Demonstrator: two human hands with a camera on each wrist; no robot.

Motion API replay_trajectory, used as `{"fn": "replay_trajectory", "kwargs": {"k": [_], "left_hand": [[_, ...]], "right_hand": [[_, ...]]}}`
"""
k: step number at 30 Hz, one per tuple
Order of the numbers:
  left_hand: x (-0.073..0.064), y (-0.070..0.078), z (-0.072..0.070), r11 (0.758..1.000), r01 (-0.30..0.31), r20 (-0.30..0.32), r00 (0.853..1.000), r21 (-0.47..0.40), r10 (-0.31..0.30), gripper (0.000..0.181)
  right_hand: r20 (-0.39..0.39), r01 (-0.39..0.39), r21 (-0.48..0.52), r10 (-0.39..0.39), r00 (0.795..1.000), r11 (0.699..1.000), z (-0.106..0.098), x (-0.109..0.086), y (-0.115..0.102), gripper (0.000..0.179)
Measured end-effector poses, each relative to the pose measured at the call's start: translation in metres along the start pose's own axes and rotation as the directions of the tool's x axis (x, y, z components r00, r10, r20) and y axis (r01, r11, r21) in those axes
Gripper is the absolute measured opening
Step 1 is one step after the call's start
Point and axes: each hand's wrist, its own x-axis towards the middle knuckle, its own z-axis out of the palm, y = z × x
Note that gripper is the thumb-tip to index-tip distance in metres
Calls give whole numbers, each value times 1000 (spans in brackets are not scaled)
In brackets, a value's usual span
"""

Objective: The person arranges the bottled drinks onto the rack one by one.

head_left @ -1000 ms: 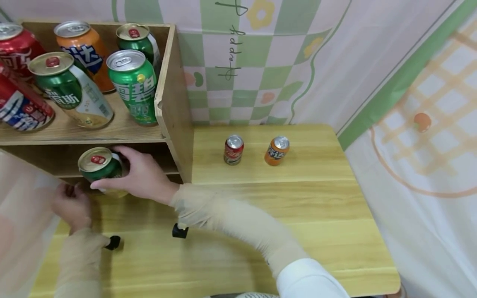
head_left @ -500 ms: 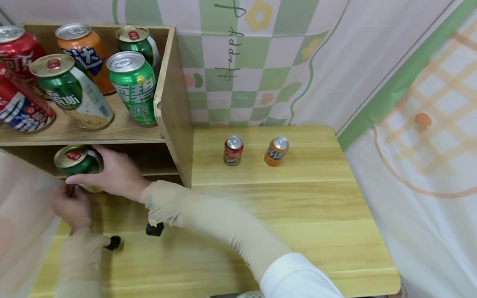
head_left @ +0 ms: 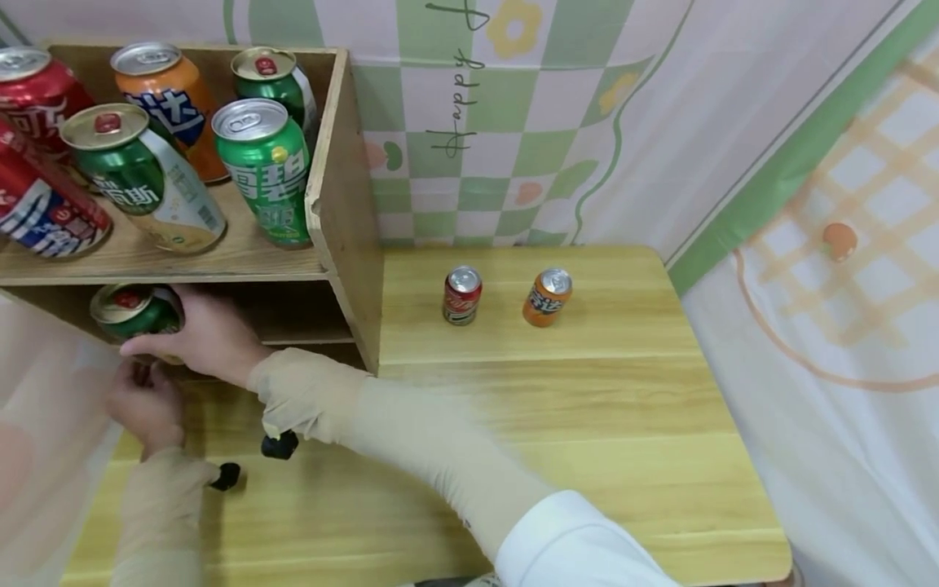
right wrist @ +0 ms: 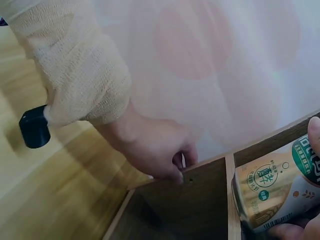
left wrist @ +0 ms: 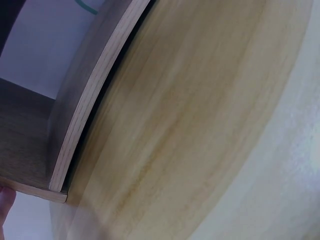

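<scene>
My right hand grips a green-and-gold drink can in the lower compartment of the wooden shelf unit. In the right wrist view, the can's gold label lies between thumb and fingers, its base just over the divider board. Below it in the head view, my left hand has its fingers curled at the unit's left edge. The right wrist view shows that hand's thumb and fingertips holding the board edge. In the left wrist view only one fingertip appears, against the wood.
On the top shelf stand several full-size cans, among them a green can, an orange can and a red can. A small red can and a small orange can stand on the table. A patterned curtain hangs behind.
My right hand has moved left with the green-and-gold can, carrying it deeper into the lower compartment. The left hand stays where it was at the shelf edge.
</scene>
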Motion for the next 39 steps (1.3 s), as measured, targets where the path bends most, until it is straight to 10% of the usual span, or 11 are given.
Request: {"fn": "replay_trajectory", "kwargs": {"k": [39], "left_hand": [[-2, 1, -2, 1000, -3, 1, 1000, 0, 3, 17]], "right_hand": [[40, 101, -173, -95, 995, 980, 9, 17, 5, 79]]}}
